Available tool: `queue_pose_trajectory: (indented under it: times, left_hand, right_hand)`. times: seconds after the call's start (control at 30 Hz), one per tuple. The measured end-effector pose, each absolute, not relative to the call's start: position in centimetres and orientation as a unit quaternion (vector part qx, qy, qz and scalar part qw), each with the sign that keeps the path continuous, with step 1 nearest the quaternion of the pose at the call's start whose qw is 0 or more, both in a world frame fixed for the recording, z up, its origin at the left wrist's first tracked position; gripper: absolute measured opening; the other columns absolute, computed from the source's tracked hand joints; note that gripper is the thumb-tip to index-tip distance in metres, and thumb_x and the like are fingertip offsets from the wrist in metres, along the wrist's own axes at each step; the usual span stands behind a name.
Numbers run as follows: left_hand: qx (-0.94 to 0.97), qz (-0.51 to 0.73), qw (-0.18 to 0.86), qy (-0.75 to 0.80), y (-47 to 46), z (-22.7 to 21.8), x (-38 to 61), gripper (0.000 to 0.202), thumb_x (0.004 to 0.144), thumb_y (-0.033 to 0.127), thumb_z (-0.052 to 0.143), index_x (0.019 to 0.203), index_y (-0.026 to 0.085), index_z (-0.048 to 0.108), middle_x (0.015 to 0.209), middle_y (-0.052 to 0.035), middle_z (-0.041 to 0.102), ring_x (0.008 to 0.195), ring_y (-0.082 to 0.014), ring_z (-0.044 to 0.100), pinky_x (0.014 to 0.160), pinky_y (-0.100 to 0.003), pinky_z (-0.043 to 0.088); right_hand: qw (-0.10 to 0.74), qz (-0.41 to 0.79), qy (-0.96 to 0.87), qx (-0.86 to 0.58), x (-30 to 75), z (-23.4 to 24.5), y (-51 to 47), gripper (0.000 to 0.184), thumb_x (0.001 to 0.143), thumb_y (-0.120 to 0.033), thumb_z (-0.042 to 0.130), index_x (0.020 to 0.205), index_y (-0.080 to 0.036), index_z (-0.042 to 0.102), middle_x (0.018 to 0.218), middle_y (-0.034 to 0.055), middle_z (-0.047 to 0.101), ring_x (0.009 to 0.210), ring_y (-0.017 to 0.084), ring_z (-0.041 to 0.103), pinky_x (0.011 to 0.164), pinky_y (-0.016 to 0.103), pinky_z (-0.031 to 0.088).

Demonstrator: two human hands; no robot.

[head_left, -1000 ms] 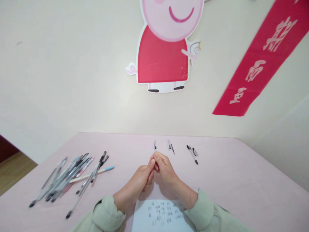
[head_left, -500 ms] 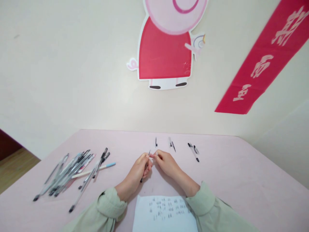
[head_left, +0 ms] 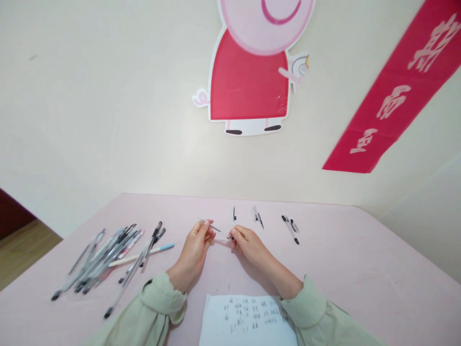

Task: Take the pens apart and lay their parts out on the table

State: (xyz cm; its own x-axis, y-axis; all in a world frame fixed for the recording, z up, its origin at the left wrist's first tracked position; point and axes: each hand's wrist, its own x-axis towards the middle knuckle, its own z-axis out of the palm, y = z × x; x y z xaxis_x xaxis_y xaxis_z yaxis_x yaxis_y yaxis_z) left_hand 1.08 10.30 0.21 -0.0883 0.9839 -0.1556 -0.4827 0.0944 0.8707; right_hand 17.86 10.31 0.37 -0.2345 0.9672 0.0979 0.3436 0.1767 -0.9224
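My left hand pinches a thin dark pen refill between thumb and fingertips, its length slanting down to the right. Close by, my right hand is closed on a small black pen part. A pale, see-through strip, perhaps a clear barrel, extends left from these fingers; its outline is faint. The two hands are apart. Beyond them lie a dark pen piece, a clear and black group of pen parts, and a black-ended pen with a black cap beside it.
A loose heap of pens covers the left of the pink table, with a white and blue pen across it. Between my forearms lies a written sheet of paper. The wall rises behind the table.
My hands were close together and have moved apart, the left one going left. The refill now shows separately in my left hand, and the black part shows at my right fingertips.
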Motion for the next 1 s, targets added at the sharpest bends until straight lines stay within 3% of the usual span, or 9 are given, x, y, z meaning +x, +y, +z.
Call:
queue_pose_trajectory:
  times: [0.13,0.3,0.63,1.0]
  left_hand:
    - [0.272,0.614,0.621,0.404,10.53,-0.28,0.95,0.036,0.068,0.044,0.076,0.087,0.017,0.062,0.066,0.0041,0.058,0.067,-0.0087,0.056,0.071,-0.022,0.046]
    - [0.283,0.578,0.655,0.396,9.98,-0.25,1.40,0.041,0.068,0.045,0.077,0.092,0.014,0.066,0.074,-0.0005,0.064,0.070,-0.0105,0.059,0.073,-0.025,0.048]
    - [0.297,0.545,0.679,0.391,9.73,-0.34,1.66,0.042,0.066,0.043,0.080,0.093,0.012,0.071,0.080,-0.0051,0.069,0.072,-0.0112,0.062,0.076,-0.025,0.049]
    - [0.272,0.551,0.687,0.387,9.94,-0.48,1.55,0.039,0.065,0.038,0.082,0.090,0.010,0.072,0.076,-0.0062,0.071,0.068,-0.0115,0.063,0.072,-0.024,0.051]
  right_hand:
    - [0.389,0.483,-0.618,-0.484,17.89,-0.31,10.72,0.038,0.091,-0.045,0.045,0.070,-0.018,0.060,0.051,-0.0019,0.054,0.042,0.010,0.042,0.047,0.023,0.031]
    - [0.408,0.554,-0.535,-0.490,17.86,-0.26,10.85,0.043,0.083,-0.057,0.053,0.066,-0.018,0.056,0.047,-0.0053,0.047,0.038,0.007,0.037,0.041,0.021,0.025]
    - [0.427,0.594,-0.484,-0.480,17.51,0.15,10.46,0.043,0.080,-0.058,0.055,0.066,-0.017,0.052,0.048,-0.0071,0.044,0.040,0.006,0.035,0.042,0.020,0.024]
    - [0.430,0.571,-0.522,-0.465,17.43,0.00,10.38,0.038,0.080,-0.055,0.057,0.069,-0.018,0.052,0.053,-0.0051,0.048,0.045,0.008,0.041,0.047,0.022,0.031]
